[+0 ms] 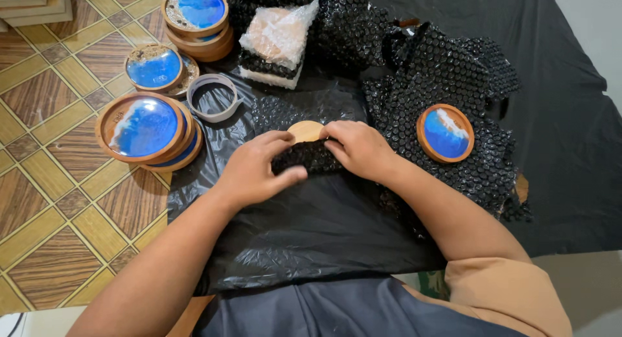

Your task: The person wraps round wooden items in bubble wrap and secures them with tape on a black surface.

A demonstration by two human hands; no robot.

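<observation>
A round wooden coaster (305, 130) is being wrapped in black bubble wrap (306, 157) on a black plastic sheet (311, 227) spread over the floor. Only the pale upper edge of the coaster is seen; the rest is covered by the wrap. The left hand (254, 170) is laid on the left side of the bundle, its fingers curled over the top and the thumb stretched along the lower edge, so that the wrap is pinched against the coaster. The right hand (358, 148) is pressed on the right side, fingers bent and close together over the wrap; whether its thumb is tucked beneath cannot be told, as it is hidden.

To the right, a second coaster with a blue and white resin face (444, 133) is laid on a loose heap of black bubble wrap (447, 71), well apart from the hands. Beside the left hand, on the tiled floor (52, 201), a stack of blue-faced coasters (146, 131) is seen, with another coaster (154, 68) and a further stack (196, 19) behind it. A roll of tape (214, 97) is placed just beside the nearest stack, on the edge of the plastic sheet. Farther back, a bundle in clear bubble wrap (277, 39) is set on top of black wrap.
</observation>
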